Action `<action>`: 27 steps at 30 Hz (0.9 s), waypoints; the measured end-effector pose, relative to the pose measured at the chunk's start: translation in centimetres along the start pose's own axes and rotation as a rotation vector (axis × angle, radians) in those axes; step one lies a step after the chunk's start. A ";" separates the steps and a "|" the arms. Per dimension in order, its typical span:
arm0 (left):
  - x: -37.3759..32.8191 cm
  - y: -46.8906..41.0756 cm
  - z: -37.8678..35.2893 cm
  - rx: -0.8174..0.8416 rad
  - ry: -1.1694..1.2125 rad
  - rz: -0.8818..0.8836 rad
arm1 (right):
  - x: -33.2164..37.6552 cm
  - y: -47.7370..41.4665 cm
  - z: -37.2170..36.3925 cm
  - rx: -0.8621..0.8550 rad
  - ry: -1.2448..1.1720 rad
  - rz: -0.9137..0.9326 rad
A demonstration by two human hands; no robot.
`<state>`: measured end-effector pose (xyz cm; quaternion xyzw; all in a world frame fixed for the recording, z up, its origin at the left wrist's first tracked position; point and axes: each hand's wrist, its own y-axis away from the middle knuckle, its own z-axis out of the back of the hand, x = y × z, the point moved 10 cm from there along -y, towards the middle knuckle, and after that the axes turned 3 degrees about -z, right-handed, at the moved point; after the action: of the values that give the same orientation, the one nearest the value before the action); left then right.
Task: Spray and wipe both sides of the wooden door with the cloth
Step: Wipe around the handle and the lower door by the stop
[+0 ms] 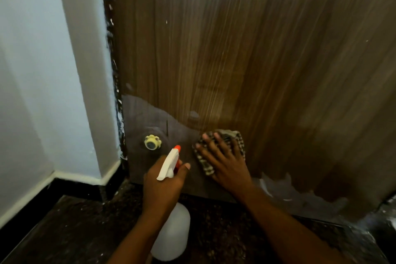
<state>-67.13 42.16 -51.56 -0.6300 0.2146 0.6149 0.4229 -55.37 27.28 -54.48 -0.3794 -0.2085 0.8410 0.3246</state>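
The wooden door fills the middle and right of the view, brown with vertical grain and a worn grey patch along its bottom. My right hand lies flat with fingers spread, pressing a checked cloth against the door low down. My left hand grips the neck of a white spray bottle with a white trigger and orange nozzle. The nozzle points at the grey lower part of the door, just left of the cloth.
A round yellow door stopper sticks out of the door's lower left. A pale wall corner with a white skirting strip stands at the left. Dark speckled floor lies below, and the door's ragged bottom edge runs right.
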 end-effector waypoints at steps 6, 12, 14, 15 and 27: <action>-0.4 -0.9 2.6 -0.043 0.020 0.013 | -5.9 4.2 1.0 0.014 0.069 -0.229; -0.3 -1.5 4.8 -0.052 -0.096 -0.039 | -4.9 -4.0 5.0 -0.157 -0.012 -0.542; 0.1 -1.9 5.3 -0.043 -0.088 -0.036 | -1.8 -5.8 4.5 -0.147 -0.029 -0.424; 0.6 -2.2 5.5 -0.043 -0.081 -0.027 | 0.0 -6.5 3.8 -0.111 -0.035 -0.344; 2.8 -3.9 9.5 -0.138 -0.020 0.065 | 0.9 -6.6 4.8 -0.009 0.058 -0.185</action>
<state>-69.25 52.59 -52.09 -0.6441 0.1877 0.6479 0.3607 -56.99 32.08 -47.98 -0.3839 -0.2370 0.7951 0.4052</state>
